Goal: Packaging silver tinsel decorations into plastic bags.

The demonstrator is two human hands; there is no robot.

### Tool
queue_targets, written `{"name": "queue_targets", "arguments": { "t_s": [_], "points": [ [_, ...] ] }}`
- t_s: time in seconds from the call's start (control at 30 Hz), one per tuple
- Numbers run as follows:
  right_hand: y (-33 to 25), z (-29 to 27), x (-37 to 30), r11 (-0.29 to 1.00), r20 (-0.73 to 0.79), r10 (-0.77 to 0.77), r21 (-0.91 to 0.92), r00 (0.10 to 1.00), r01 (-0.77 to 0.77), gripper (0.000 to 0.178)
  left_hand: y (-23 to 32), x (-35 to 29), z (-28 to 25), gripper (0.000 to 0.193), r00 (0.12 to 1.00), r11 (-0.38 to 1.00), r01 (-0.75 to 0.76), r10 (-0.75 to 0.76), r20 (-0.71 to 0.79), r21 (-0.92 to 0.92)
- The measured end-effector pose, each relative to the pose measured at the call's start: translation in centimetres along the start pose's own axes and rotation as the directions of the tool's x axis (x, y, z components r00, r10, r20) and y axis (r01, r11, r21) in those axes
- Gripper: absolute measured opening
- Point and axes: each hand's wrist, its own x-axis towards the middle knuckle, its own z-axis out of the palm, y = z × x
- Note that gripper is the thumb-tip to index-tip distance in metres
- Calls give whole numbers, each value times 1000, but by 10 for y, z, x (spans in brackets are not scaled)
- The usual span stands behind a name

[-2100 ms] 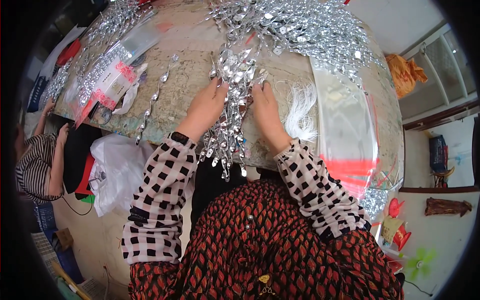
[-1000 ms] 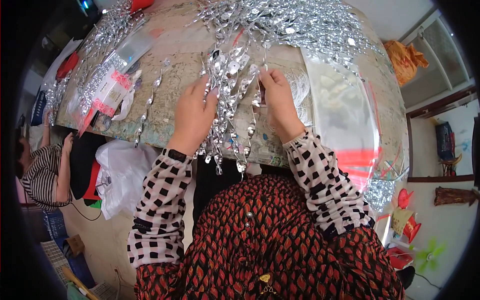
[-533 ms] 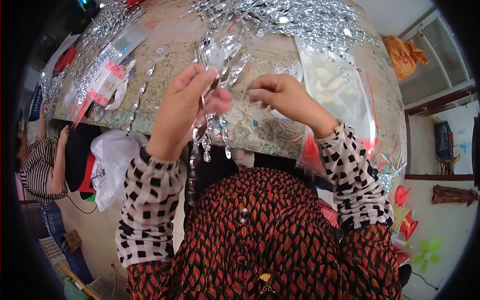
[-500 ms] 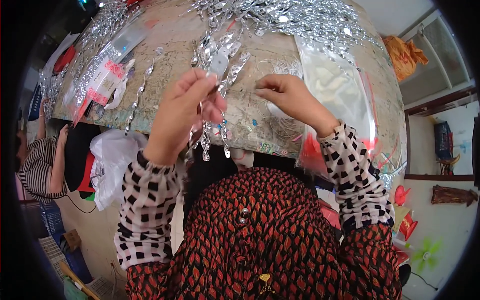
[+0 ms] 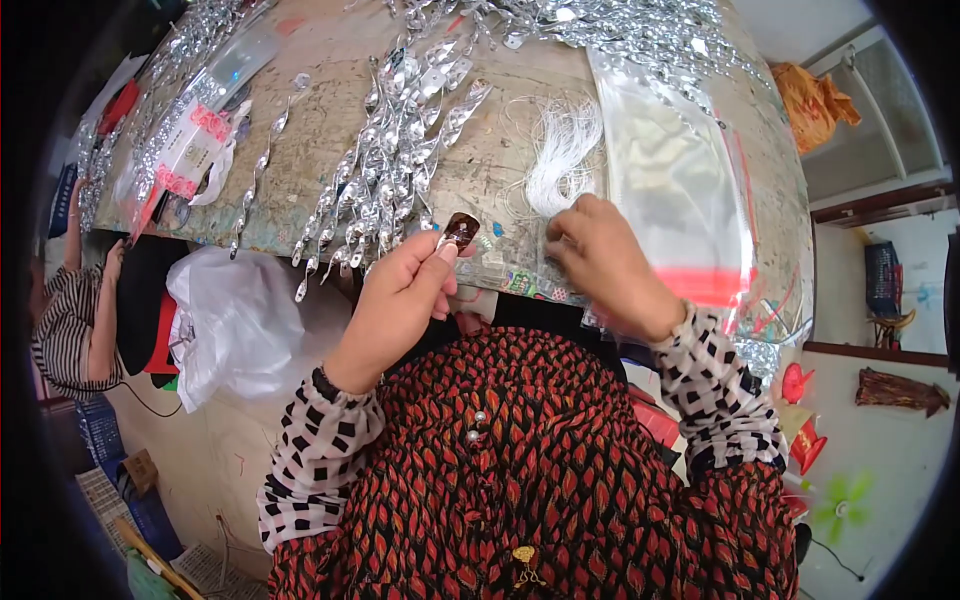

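Note:
My left hand (image 5: 395, 310) is closed in front of the table edge. Thumb and fingers pinch a small flat shiny piece (image 5: 460, 229), which looks dark brown and mirror-like. My right hand (image 5: 605, 262) is over the table edge, just below a bundle of thin white string (image 5: 563, 150). Its fingers are curled together, and whatever they hold, if anything, is hidden. Beyond my left hand lies a bunch of twisted silver foil strips (image 5: 400, 130), with several ends hanging over the edge. A single twisted silver strip (image 5: 262, 165) lies apart to the left.
Clear plastic bags (image 5: 670, 190) with a red band lie right of the string. A large heap of silver strips (image 5: 620, 35) covers the table's far side. White-and-pink packaging (image 5: 193, 150) sits at left, above a white plastic bag (image 5: 240, 325). Another person in a striped top (image 5: 75, 325) is at far left.
The bunch of silver strips, near my left hand before, now lies spread on the table. My left hand has come nearer with the shiny piece; my right has moved right and nearer.

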Motion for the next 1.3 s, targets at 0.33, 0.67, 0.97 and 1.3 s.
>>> {"name": "queue_targets", "arguments": {
  "t_s": [0.33, 0.67, 0.97, 1.3],
  "points": [
    [-2, 21, -15, 986, -169, -68, -161, 983, 41, 12, -6, 8, 22, 16, 999, 995, -45, 46, 10, -94],
    [-22, -6, 10, 97, 202, 494, 954, 846, -284, 14, 31, 16, 35, 20, 990, 990, 127, -123, 61, -68],
    [-44, 3, 20, -77, 114, 467, 993, 877, -88, 18, 40, 24, 34, 25, 968, 971, 230, -221, 116, -72],
    [-29, 10, 19, 79, 1, 487, 996, 873, -45, 20, 33, 27, 16, 20, 990, 982, 143, -141, 29, -122]
  ]
}}
